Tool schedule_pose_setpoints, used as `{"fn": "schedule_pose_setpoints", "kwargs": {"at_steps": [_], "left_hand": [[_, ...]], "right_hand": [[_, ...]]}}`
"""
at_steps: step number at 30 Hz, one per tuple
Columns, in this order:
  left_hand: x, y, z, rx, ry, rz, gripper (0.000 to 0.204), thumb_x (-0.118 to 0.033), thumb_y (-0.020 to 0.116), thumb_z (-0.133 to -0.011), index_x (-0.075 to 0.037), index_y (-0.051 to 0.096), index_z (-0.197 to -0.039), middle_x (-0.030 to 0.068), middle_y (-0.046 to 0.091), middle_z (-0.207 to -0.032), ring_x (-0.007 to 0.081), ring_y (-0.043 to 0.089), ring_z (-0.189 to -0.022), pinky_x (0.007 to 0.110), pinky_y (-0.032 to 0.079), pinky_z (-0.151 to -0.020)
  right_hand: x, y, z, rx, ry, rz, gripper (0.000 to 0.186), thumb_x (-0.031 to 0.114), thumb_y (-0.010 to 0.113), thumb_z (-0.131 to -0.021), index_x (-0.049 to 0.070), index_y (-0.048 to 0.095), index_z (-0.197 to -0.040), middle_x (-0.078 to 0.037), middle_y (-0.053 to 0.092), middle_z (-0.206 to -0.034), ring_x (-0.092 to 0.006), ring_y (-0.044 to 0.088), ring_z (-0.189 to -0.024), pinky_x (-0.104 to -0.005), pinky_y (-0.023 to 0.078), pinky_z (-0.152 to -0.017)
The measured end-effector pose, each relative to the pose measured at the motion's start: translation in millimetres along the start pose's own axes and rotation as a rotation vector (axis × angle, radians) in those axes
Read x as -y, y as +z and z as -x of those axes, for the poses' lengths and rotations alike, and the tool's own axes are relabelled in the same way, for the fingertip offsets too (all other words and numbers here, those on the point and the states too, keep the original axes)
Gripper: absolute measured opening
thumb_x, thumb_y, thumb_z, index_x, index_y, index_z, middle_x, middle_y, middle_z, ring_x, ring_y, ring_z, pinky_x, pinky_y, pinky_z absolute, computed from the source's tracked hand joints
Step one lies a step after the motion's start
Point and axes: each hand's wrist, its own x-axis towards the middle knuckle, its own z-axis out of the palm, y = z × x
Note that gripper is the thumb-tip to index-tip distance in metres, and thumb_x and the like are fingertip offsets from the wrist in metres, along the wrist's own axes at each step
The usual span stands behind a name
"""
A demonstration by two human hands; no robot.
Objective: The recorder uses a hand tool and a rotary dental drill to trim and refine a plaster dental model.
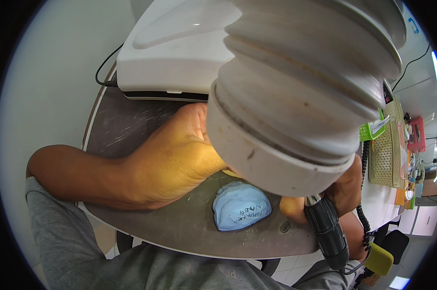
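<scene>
My right hand [346, 191] is closed round a black rotary handpiece [327, 232], its metal collar pointing up toward a wide white hose mouth. From the left, my left hand [182, 152] reaches behind that hose mouth; its fingers curl inward, and their tips and whatever they hold are hidden. A sliver of something yellow [232, 173] shows below the left thumb, too little to name. Between my hands, nearer to me, a light blue dental cast [241, 206] with dark handwriting lies on the brown tabletop [179, 224].
A ribbed white extraction hose [305, 72] hangs over the middle, blocking much of the view. Behind it stands a white machine [175, 67] with a cable. At right are a cream basket [385, 159], a green basket [373, 129] and a coiled black cord [364, 193].
</scene>
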Motion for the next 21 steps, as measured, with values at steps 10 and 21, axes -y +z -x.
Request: {"fn": "schedule_pose_setpoints", "kwargs": {"at_steps": [10,21], "left_hand": [[1,-2,3,-0.018,0.011,-0.062,0.017,-0.001,0.062,-0.083,0.003,0.060,-0.099,0.0043,0.063,-0.091,0.0090,0.058,-0.083,0.024,0.048,-0.073],[-3,7,5,-0.128,-0.015,-0.174,0.025,-0.001,0.065,-0.081,0.005,0.058,-0.104,0.0073,0.064,-0.097,0.0111,0.060,-0.090,0.025,0.050,-0.079]], "right_hand": [[-3,0,-2,-0.010,-0.038,-0.046,0.034,0.006,0.079,-0.067,0.001,0.055,-0.091,-0.012,0.062,-0.078,-0.0288,0.069,-0.081,-0.0269,0.053,-0.057],[0,1,0,-0.013,0.008,-0.019,0.034,0.006,0.080,-0.067,0.000,0.056,-0.090,-0.013,0.062,-0.077,-0.0291,0.069,-0.081,-0.0267,0.053,-0.057]]}}
